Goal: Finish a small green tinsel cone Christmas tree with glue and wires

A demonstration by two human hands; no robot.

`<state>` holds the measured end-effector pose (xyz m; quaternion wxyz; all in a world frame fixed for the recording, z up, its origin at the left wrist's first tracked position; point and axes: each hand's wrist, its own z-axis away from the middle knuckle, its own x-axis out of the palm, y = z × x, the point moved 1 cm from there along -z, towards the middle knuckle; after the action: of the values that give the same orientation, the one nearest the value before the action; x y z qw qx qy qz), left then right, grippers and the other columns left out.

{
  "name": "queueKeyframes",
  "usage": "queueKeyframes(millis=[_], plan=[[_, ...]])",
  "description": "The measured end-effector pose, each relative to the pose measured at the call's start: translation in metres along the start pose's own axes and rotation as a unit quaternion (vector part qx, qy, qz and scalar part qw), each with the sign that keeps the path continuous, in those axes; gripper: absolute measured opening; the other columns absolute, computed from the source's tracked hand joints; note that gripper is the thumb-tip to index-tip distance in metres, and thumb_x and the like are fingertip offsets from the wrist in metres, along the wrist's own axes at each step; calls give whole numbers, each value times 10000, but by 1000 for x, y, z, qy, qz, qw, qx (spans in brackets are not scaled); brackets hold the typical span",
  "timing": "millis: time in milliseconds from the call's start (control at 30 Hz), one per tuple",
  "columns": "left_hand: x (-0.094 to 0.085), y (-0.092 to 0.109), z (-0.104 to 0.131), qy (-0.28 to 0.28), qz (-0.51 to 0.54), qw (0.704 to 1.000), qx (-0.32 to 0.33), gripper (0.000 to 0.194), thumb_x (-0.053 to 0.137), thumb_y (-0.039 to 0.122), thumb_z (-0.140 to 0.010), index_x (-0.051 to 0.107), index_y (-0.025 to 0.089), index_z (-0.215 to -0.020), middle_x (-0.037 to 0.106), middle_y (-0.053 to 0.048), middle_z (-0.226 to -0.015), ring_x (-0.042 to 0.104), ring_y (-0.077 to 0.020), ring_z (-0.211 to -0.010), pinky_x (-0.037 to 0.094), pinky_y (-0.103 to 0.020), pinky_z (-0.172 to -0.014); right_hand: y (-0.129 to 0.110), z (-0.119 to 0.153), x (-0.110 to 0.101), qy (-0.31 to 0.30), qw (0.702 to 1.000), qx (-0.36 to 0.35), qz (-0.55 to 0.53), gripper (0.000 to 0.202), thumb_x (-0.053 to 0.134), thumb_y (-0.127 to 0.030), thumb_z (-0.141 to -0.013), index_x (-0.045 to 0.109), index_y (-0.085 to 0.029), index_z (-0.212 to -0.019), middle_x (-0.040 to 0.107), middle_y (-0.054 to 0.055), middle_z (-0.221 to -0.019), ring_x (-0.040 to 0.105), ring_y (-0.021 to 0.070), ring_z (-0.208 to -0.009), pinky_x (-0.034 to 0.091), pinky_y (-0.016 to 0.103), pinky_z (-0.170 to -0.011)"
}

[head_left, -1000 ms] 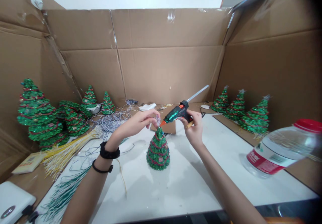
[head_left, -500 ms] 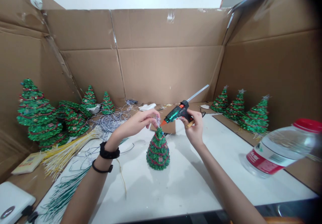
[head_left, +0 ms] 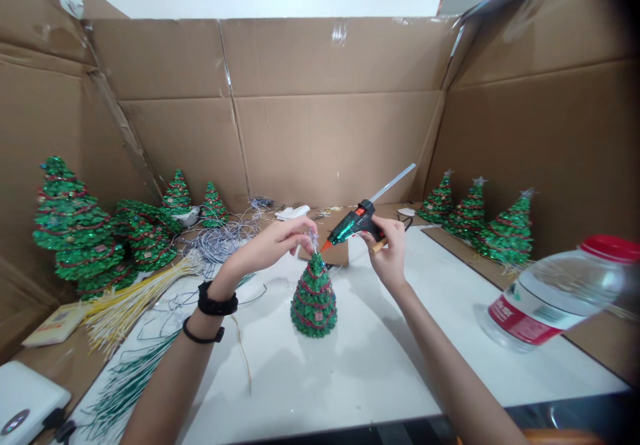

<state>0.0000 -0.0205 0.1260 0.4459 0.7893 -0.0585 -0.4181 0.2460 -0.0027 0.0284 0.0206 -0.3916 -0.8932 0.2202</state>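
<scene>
Two hands work over one small green tree point(head_left: 314, 296) standing at tabletop point(head_left: 350, 378) centre. Left hand point(head_left: 273, 244) pinches a silver star point(head_left: 313, 238) at the tree tip. Right hand point(head_left: 389, 252) is closed on glue gun point(head_left: 353, 222), nozzle just beside the star.

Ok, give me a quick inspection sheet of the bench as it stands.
Surface: white tabletop, cardboard sheets along its edges.
Job's things: small green glitter cone tree upright at centre; silver topper at its tip; glitter-covered black glue gun, nozzle near the tip.
Clutter: green glitter trees left and right; yellow sticks; clear red-capped bottle.
Grippers: left hand pinches topper; right hand grips gun.
Cables: silver wire tangle.
Surroundings: brown cardboard walls.
</scene>
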Motion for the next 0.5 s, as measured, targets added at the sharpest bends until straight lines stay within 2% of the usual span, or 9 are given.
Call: queueKeyframes(millis=[100,200,267,333,400,500], plan=[[0,1,0,0,-3,1000,-3,143,392,201,-920,519,187,-985,663,-29,-851,621,-123,-786,452,-235,-647,15,1,2,-17,998,34,45,403,587,-492,-824,605,-185,-1085,643,103,-952,487,244,-895,424,378,-789],[0,2,1,2,-15,1000,0,154,385,228,-927,517,185,-993,669,-34,-859,611,-122,-774,455,-240,-650,36,6,5,-64,984,83,144,448,572,-456,-813,585,-146,-1135,653,115,-1004,493,252,-910,392,388,-860],[-1,1,2,5,-25,1000,0,159,389,243,-927,517,186,-1001,669,-33,-862,609,-123,-777,455,-241,-652,50,11,6,-124,952,149,236,450,563,-397,-801,578,-124,-1158,661,121,-1021,506,260,-926,364,387,-893],[-1,1,3,5,-30,1000,-1,161,397,255,-925,515,189,-1012,669,-32,-869,611,-128,-794,457,-243,-655,62,18,6,-194,898,235,317,437,546,-366,-798,584,-116,-1155,669,130,-1000,512,280,-952,353,383,-881],[-2,1,3,2,-36,999,-3,162,395,257,-925,511,193,-1019,669,-30,-878,610,-131,-808,458,-244,-659,72,27,5,-238,852,296,361,399,536,-346,-798,605,-102,-1107,667,156,-966,509,312,-977,351,390,-846],[-2,3,4,2,-56,998,-8,165,373,247,-931,507,201,-1015,671,-19,-886,588,-121,-775,456,-245,-668,79,36,4,-245,833,324,375,343,548,-286,-777,611,-80,-1043,648,195,-974,491,353,-1008,352,407,-822]])
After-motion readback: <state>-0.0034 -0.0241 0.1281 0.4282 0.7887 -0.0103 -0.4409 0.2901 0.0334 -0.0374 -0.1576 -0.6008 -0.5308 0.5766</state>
